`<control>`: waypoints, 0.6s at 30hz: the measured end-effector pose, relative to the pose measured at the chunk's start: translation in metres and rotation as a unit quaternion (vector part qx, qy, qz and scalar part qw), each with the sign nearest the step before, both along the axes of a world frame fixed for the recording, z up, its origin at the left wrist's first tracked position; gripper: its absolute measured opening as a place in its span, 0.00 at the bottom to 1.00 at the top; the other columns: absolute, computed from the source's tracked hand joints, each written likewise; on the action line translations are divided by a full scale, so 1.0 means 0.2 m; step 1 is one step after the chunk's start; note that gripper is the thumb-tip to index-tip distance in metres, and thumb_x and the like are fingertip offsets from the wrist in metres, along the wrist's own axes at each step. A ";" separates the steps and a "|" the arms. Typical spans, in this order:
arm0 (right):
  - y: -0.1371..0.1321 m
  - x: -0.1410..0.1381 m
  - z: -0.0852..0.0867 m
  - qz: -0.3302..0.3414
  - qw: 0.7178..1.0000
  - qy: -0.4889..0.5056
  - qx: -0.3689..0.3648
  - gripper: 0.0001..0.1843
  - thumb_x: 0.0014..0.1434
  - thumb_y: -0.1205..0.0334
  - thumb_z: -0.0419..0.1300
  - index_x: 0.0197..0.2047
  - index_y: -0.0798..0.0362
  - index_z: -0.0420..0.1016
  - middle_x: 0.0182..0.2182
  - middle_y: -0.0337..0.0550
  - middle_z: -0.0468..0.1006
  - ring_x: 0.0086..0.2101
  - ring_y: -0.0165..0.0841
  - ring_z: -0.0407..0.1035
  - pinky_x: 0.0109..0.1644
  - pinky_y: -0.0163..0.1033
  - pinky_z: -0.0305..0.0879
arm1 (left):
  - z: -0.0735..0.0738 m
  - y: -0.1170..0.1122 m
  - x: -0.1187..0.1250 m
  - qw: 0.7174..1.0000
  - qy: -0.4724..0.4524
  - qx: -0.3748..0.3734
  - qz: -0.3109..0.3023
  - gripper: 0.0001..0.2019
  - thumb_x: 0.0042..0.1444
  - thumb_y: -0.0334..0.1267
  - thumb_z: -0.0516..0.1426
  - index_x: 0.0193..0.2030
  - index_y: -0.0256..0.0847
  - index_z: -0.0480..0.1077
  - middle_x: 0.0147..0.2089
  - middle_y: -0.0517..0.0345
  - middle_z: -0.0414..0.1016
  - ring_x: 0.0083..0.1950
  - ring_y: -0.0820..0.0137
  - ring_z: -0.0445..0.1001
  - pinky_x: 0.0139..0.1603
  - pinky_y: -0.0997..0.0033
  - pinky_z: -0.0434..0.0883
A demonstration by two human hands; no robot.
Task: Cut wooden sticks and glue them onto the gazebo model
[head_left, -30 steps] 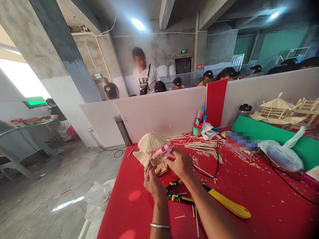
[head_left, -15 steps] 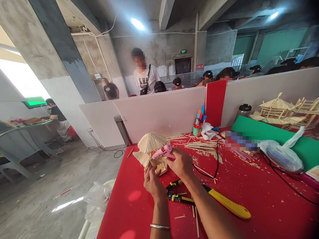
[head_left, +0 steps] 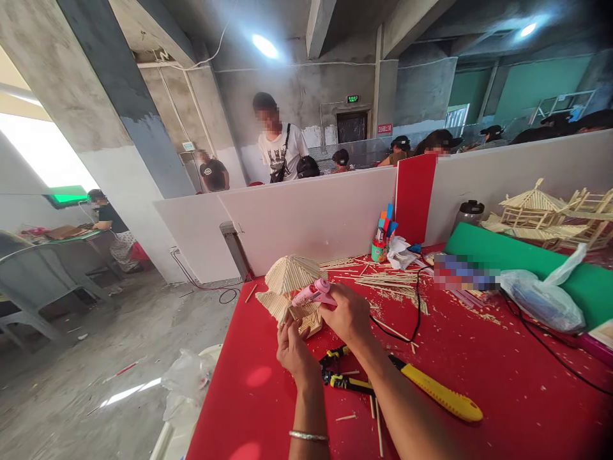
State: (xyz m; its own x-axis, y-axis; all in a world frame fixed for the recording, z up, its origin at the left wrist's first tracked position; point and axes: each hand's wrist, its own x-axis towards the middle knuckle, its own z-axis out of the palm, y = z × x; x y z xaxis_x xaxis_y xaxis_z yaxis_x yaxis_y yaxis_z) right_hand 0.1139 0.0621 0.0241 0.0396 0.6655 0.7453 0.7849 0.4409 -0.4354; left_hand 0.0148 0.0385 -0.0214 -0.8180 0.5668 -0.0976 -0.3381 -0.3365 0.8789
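My right hand (head_left: 352, 313) is wrapped around a pink hot glue gun (head_left: 313, 292). Its nozzle points left, at the lower roof of a small pavilion model (head_left: 292, 275) made of thin wooden sticks. My left hand (head_left: 293, 351) is closed at the model's lower front edge, fingertips pinched against the sticks. The glue gun's tip and the exact spot it meets are hard to make out. Just below the hands lie yellow-and-black pliers (head_left: 352, 383), partly hidden by my right forearm. A yellow utility knife (head_left: 438, 390) rests to the right of that forearm.
Loose sticks (head_left: 387, 279) and scraps litter the red table (head_left: 268, 409). Behind them stands a green can (head_left: 378, 251). A black cord (head_left: 416, 306) crosses the table. At right are a plastic bag (head_left: 541, 297), a green board (head_left: 522, 275) and other stick models (head_left: 534, 207). White panels (head_left: 311, 220) border the back.
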 end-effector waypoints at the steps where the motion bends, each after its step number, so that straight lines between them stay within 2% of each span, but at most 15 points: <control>1: 0.00 0.00 0.00 0.001 1.000 0.000 -0.002 0.13 0.49 0.70 0.62 0.39 0.48 0.80 0.30 0.40 0.79 0.31 0.34 0.71 0.33 0.35 0.56 | 0.01 0.00 0.00 1.000 -0.005 0.001 -0.001 0.06 0.41 0.37 0.61 0.27 0.38 0.76 0.47 0.50 0.77 0.51 0.57 0.75 0.36 0.66 0.77; 6: 0.00 0.00 0.00 -0.005 1.000 -0.002 -0.009 0.13 0.49 0.70 0.62 0.39 0.48 0.80 0.30 0.39 0.79 0.31 0.34 0.71 0.33 0.35 0.56 | 0.01 -0.01 0.00 1.000 -0.002 0.009 -0.001 0.06 0.41 0.36 0.62 0.27 0.38 0.77 0.47 0.50 0.77 0.52 0.56 0.74 0.34 0.69 0.77; 14: 0.00 0.00 0.01 -0.006 1.000 -0.011 -0.008 0.12 0.50 0.69 0.62 0.39 0.48 0.79 0.30 0.40 0.79 0.31 0.34 0.71 0.34 0.35 0.56 | -0.02 0.00 0.00 0.999 0.032 0.003 -0.006 0.08 0.44 0.38 0.60 0.31 0.39 0.77 0.46 0.49 0.77 0.52 0.56 0.75 0.41 0.61 0.78; 18: 0.00 0.00 0.01 -0.005 1.000 -0.010 -0.011 0.13 0.50 0.69 0.62 0.40 0.48 0.79 0.31 0.40 0.79 0.31 0.34 0.71 0.33 0.35 0.57 | -0.01 0.00 0.00 0.999 0.032 0.002 -0.006 0.09 0.44 0.38 0.60 0.32 0.38 0.78 0.46 0.49 0.77 0.52 0.56 0.75 0.40 0.62 0.78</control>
